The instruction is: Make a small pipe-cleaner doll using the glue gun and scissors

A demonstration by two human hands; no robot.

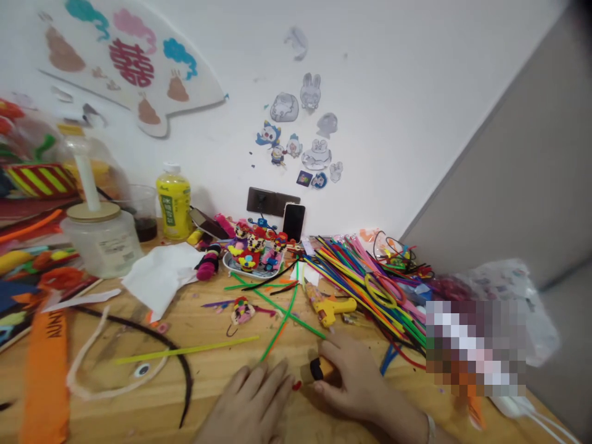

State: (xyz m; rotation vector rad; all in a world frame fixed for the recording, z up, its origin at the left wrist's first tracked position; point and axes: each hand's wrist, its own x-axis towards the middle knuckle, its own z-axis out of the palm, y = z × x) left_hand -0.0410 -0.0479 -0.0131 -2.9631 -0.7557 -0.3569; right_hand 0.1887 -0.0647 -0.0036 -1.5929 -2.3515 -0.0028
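Note:
My left hand (252,404) lies flat on the wooden table (194,382) near the front edge, fingers stretched out and holding nothing. A small red bit (296,386) sits just off its fingertips. My right hand (354,376) is beside it, its fingers curled round a small orange and black object (318,370) resting on the table. A yellow glue gun (329,307) lies a little beyond the right hand. Green pipe cleaners (282,317) cross the table ahead of both hands.
A big heap of coloured pipe cleaners (370,271) fills the right side. A tray of small figures (252,253), a phone (293,222), a yellow bottle (173,200), a lidded jar (102,237) and white tissue (160,274) stand near the wall. Orange felt (46,376) and cords lie left.

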